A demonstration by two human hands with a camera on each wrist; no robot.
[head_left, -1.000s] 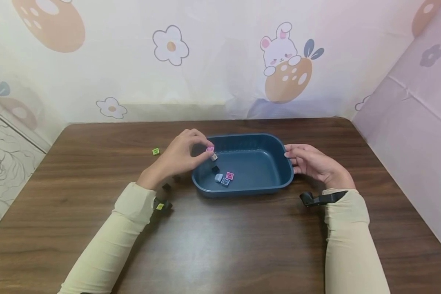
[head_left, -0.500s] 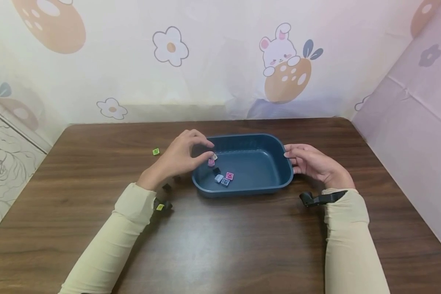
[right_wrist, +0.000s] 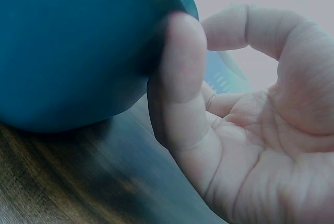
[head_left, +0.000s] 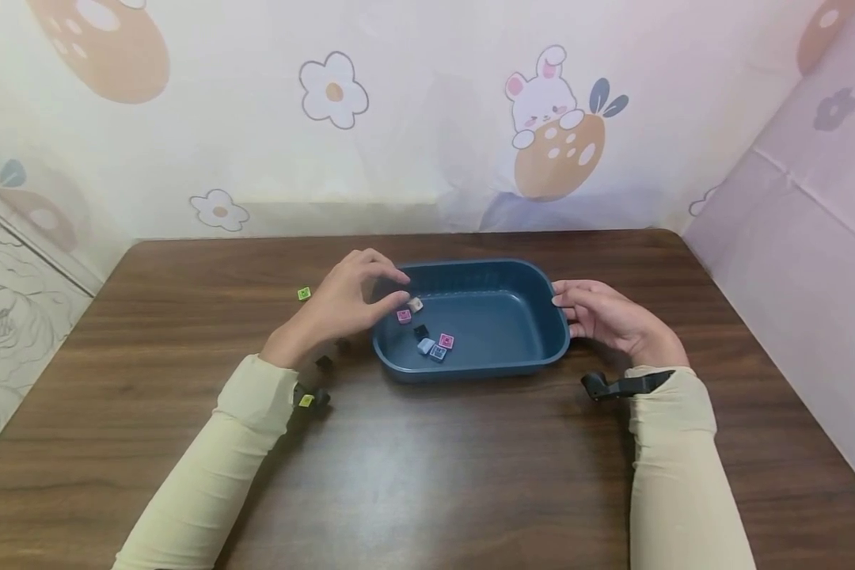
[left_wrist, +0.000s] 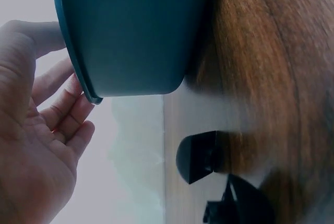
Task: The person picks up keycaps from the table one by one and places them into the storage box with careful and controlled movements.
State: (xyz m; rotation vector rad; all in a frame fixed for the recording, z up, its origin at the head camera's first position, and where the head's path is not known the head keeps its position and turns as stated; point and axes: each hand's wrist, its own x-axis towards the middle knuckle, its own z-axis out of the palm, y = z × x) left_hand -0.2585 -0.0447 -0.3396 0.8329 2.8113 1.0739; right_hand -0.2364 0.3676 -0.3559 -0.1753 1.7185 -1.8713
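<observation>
Blue rectangular plastic tray [head_left: 499, 321] sits on the brown wood-grain surface [head_left: 427, 475], small multicoloured cubes [head_left: 446, 341] inside at left. Left grip [head_left: 338, 299] stands parted, holding nothing; right grip [head_left: 616, 321] holds its right end. Risk: a tug there could shift it.

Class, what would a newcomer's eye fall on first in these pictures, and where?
First comes the dark blue tray on the brown table, with pink, black, white and light blue keycap-like pieces toward its left end. Next, the right hand grips the tray's right end, while the left hand hovers over its left.
</observation>
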